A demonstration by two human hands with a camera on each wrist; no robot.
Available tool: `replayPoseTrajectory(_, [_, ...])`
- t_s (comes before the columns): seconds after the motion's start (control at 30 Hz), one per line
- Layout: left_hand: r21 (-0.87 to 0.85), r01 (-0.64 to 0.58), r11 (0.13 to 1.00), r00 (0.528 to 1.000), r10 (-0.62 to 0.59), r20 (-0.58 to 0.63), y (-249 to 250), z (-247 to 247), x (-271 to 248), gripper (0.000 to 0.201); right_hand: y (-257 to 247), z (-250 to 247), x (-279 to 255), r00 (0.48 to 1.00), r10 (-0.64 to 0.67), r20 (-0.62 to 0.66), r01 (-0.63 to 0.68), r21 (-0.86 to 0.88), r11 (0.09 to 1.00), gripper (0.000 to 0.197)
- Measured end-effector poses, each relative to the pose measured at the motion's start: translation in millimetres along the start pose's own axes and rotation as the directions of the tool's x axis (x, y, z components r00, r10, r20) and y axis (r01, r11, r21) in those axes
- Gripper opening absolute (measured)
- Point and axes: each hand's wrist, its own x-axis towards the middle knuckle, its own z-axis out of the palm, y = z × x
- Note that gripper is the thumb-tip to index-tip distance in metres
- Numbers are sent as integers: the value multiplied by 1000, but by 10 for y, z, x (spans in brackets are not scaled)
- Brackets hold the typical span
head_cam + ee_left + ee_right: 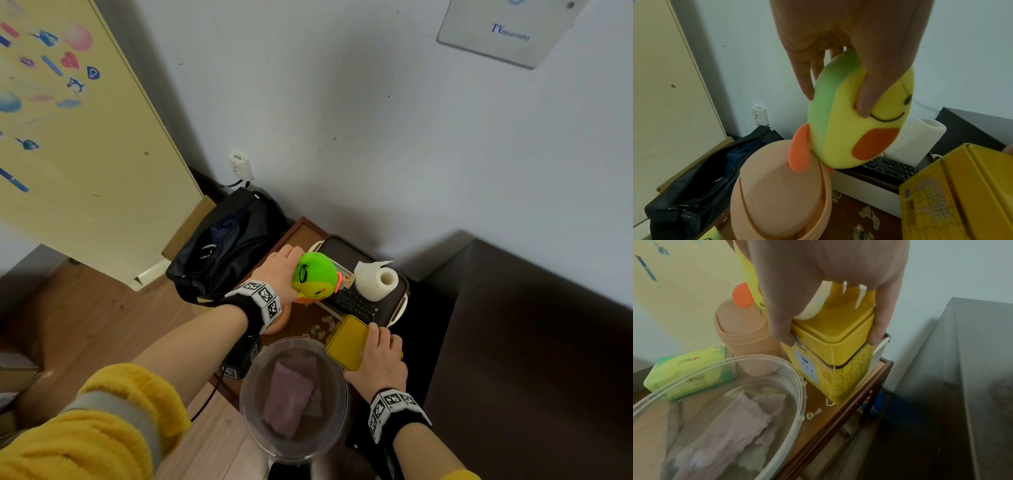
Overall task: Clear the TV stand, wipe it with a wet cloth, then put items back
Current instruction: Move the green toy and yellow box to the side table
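Note:
My left hand (pixel 284 270) pinches a green and yellow foam toy (pixel 315 277) with a smiling face (pixel 855 116), thumb on its front and fingers behind. It hangs above a peach swing-lid bin (pixel 777 186). From above, my right hand (pixel 376 354) grips the lid of a yellow tin (pixel 347 342), thumb and fingers on opposite sides (pixel 830 353). The tin is tilted over the brown TV stand (pixel 869 386); I cannot tell whether it touches. A clear bowl (pixel 335 421) near me holds water and a purple cloth (pixel 291 397).
A tray (pixel 399 310) at the stand's far end carries a paper roll (pixel 375 279) and a black remote (pixel 356 303). A green wipes pack (pixel 686 366) lies by the bowl. Small scraps (pixel 813 413) dot the stand. A black bag (pixel 222 250) sits left, a dark cabinet (pixel 513 342) right.

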Motion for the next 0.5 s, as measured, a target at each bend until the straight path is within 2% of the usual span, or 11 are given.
replayPoseTrajectory(0.17, [1, -16, 1000, 997, 16, -77, -46, -9, -1, 61, -92, -185, 34, 1000, -7, -7, 7, 88, 996, 108])
replayPoseTrajectory(0.37, [-67, 15, 998, 983, -27, -182, -156, -131, -8, 57, -342, -149, 115, 990, -136, -28, 139, 227, 964, 103])
replayPoseTrajectory(0.5, [-88, 21, 996, 980, -38, -195, -246, -133, -45, 53, -469, -48, 156, 991, -107, -78, 128, 375, 918, 100])
